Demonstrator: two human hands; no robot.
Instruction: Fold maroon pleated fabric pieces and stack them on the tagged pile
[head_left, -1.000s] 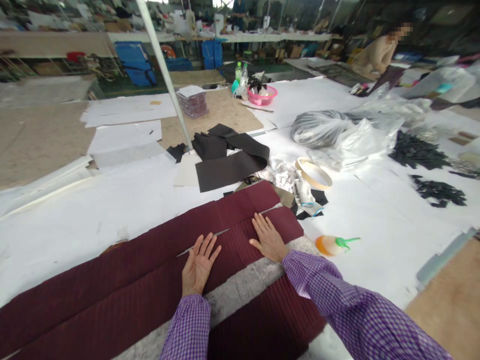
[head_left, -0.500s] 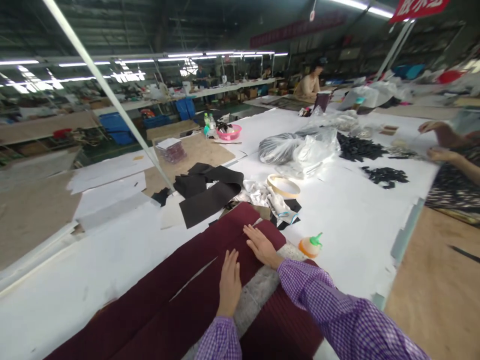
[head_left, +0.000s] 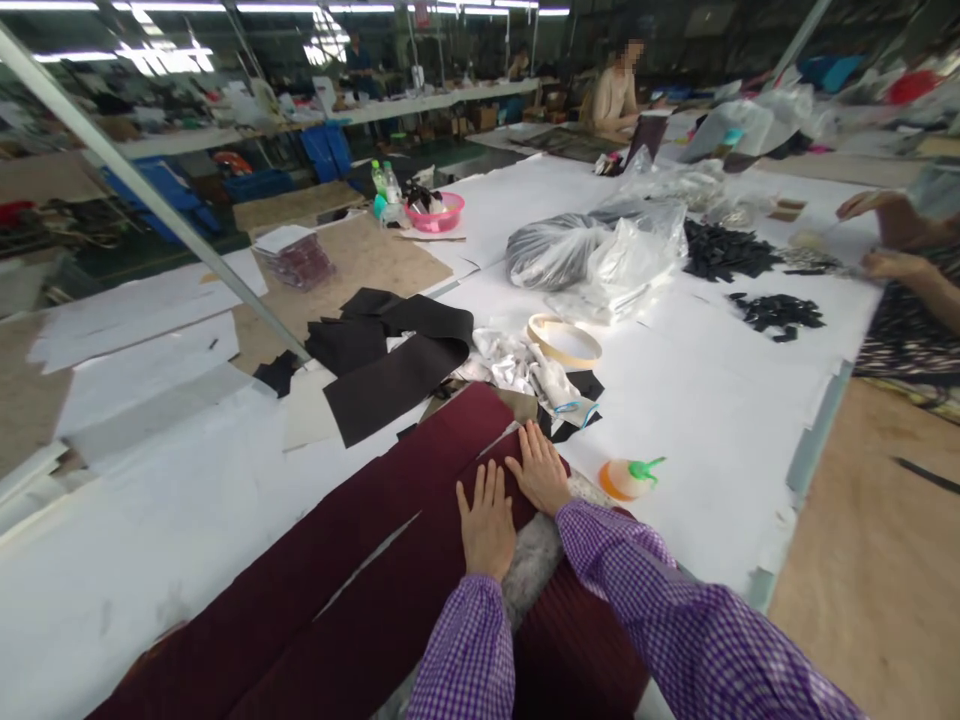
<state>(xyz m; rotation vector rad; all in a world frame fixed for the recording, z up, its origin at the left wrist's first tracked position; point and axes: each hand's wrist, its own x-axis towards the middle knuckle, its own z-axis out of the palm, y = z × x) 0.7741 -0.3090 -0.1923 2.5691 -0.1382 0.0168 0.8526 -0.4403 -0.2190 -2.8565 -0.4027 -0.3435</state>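
Long maroon fabric pieces (head_left: 352,590) lie side by side on the table, with a narrow gap between two of them. My left hand (head_left: 487,520) rests flat on one maroon strip, fingers spread. Close to its right, my right hand (head_left: 541,472) presses palm down near the strip's far end, fingers also apart. A grey fuzzy backing (head_left: 532,565) shows along the strip's right side. Beyond it lies a ribbed maroon piece (head_left: 577,640), partly covered by my right sleeve. A squeeze bottle with a green nozzle (head_left: 626,478) lies just right of my right hand.
Black strips (head_left: 405,385), white crumpled cloths (head_left: 510,360) and a tape roll (head_left: 564,342) lie beyond the fabric. Farther back are a plastic-wrapped bundle (head_left: 559,250) and a pink basin (head_left: 435,213). A co-worker's hands (head_left: 892,265) are at the right, near black pieces (head_left: 727,250). A slanted pole (head_left: 150,190) stands left.
My left hand has moved forward along the strip, closer to my right hand, and its fingers have spread. My right hand has turned to point more forward. The view has tilted down.
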